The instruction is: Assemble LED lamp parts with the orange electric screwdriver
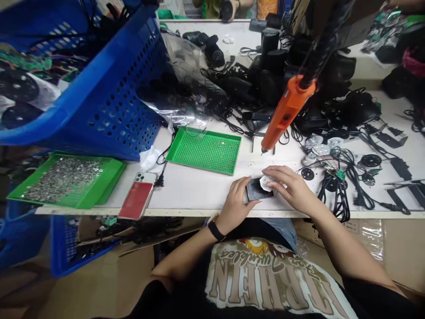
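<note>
On the white table right in front of me lies a small black plastic housing (257, 190), its open side up. My left hand (236, 200) grips the housing's left end between thumb and fingers. Over its right end, my right hand (288, 186) pinches a small whitish, clear plastic piece (266, 183), partly hidden by the fingers. Whether that piece touches the housing, I cannot tell. An orange electric screwdriver (286, 113) hangs tilted above the table, its tip just beyond my hands.
A green perforated tray (186, 155) holds scattered screws; another green tray (109, 181) is heaped with small metal parts. A red-backed phone (137, 199) lies near the table edge. A blue basket (122, 97) stands left. Cables (335, 195) and black parts lie right; a person's hand (234, 9) shows at the back.
</note>
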`<state>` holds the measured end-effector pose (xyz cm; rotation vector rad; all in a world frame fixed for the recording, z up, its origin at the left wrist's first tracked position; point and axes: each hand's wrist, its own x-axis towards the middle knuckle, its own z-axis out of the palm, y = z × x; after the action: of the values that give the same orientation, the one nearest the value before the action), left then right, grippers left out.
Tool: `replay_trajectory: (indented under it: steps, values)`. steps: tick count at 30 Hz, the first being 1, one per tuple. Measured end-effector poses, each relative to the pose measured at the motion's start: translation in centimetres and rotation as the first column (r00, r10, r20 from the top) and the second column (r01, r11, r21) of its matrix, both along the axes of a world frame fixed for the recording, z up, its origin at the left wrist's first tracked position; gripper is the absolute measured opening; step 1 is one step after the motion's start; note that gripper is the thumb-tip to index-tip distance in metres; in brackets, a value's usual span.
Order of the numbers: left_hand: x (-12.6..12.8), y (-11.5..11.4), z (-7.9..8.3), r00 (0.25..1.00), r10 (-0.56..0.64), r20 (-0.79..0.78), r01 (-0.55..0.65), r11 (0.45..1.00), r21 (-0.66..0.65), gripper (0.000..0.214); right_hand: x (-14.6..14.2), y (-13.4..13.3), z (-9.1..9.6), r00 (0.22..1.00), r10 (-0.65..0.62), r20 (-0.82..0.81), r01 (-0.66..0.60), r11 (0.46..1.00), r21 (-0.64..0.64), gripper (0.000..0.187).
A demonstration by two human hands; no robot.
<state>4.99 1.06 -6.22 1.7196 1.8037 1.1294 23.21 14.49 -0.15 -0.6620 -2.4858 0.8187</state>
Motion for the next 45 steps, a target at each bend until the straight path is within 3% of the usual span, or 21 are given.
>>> replay_trajectory:
  steps: [4, 10, 16, 20, 22, 24, 26, 29, 32, 35, 39, 41, 45]
  values:
    - [0.2, 0.8, -0.4, 0.998, 0.061, -0.026, -0.060, 0.997, 0.037, 0.076, -1.2, -0.3, -1.5, 1.000, 0.016, 0.002, -0.016, 0.997, -0.071, 0.033]
    - [-0.5, 1.1, -0.3, 0.999, 0.044, -0.008, -0.044, 0.999, 0.013, 0.069, -2.4, -2.2, -3.8, 0.977, -0.203, -0.060, 0.202, 0.979, -0.021, 0.030]
    - [0.2, 0.9, 0.6, 0.997, 0.051, -0.054, -0.055, 0.996, -0.065, 0.065, -2.5, -4.0, -3.8, 0.953, -0.303, 0.018, 0.302, 0.952, 0.048, 0.032]
    - [0.9, 0.7, 1.4, 0.991, 0.022, -0.130, -0.033, 0.996, -0.083, 0.065, -1.7, -4.8, -3.3, 0.917, -0.396, 0.040, 0.391, 0.915, 0.095, 0.044]
    - [0.9, 0.6, 2.0, 0.986, -0.002, -0.168, -0.009, 0.998, -0.061, 0.066, -0.3, -4.8, -2.8, 0.905, -0.426, 0.005, 0.423, 0.901, 0.093, 0.044]
    - [0.9, 0.6, 2.6, 0.978, -0.022, -0.208, 0.015, 0.999, -0.034, 0.065, 1.8, -4.4, -2.5, 0.868, -0.496, -0.003, 0.492, 0.861, 0.129, 0.033]
    - [0.8, 0.5, 3.2, 0.971, -0.032, -0.238, 0.032, 0.999, -0.003, 0.064, 4.2, -3.7, -2.5, 0.796, -0.602, 0.065, 0.577, 0.787, 0.217, 0.023]
    - [1.0, 0.6, 3.7, 0.967, -0.033, -0.254, 0.049, 0.997, 0.057, 0.062, 7.5, -2.4, -2.8, 0.643, -0.727, 0.242, 0.630, 0.681, 0.374, 0.025]
    - [1.4, 0.8, 4.0, 0.965, -0.056, -0.256, 0.088, 0.989, 0.116, 0.059, 9.8, -1.3, -3.2, 0.560, -0.775, 0.292, 0.636, 0.628, 0.448, 0.026]
    - [1.9, 1.1, 4.6, 0.965, -0.113, -0.236, 0.156, 0.973, 0.170, 0.054, 12.2, -0.5, -3.1, 0.581, -0.796, 0.169, 0.700, 0.595, 0.396, 0.027]
    - [3.3, 2.3, 6.0, 0.926, -0.353, -0.129, 0.370, 0.919, 0.138, 0.037, 16.6, 1.0, -3.4, 0.449, -0.890, 0.082, 0.841, 0.452, 0.296, 0.031]
    - [4.7, 3.6, 6.5, 0.867, -0.488, -0.106, 0.495, 0.868, 0.051, 0.029, 18.6, 2.0, -3.9, 0.430, -0.892, 0.140, 0.849, 0.452, 0.274, 0.029]
    - [8.4, 7.1, 5.7, 0.780, -0.598, -0.183, 0.590, 0.801, -0.101, 0.031, 20.1, 3.2, -5.1, 0.525, -0.828, 0.200, 0.794, 0.560, 0.235, 0.025]
